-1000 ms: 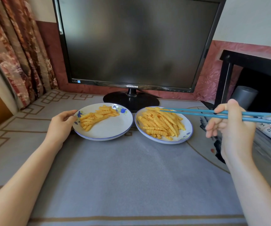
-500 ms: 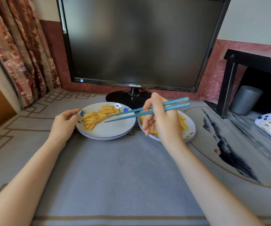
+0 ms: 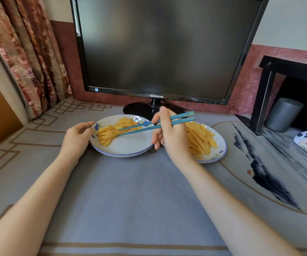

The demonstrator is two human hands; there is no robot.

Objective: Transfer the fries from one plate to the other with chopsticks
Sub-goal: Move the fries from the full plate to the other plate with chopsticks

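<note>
My left hand [image 3: 77, 137] grips the left plate's [image 3: 127, 146] left rim, steadying it. My right hand [image 3: 171, 137], at that plate's right edge, pinches the chopsticks [image 3: 149, 125], tips slightly apart on its fries [image 3: 110, 132]. I can't tell whether they hold one yet; I'd squeeze a single fry mid-length and keep it level crossing to the right plate [image 3: 221, 152] just beside.

Teal chopsticks [image 3: 139, 130], golden-yellow fries [image 3: 105, 133], white plates [image 3: 128, 145] with blue flowers and rims, grey cloth [image 3: 130, 191], red floral curtain [image 3: 29, 61].

- The right hand [image 3: 170, 137] has swung left, from beyond the right plate [image 3: 223, 147] to over its left side.
- The chopsticks [image 3: 139, 127] now reach the fries [image 3: 108, 132] on the left plate [image 3: 128, 145].
</note>
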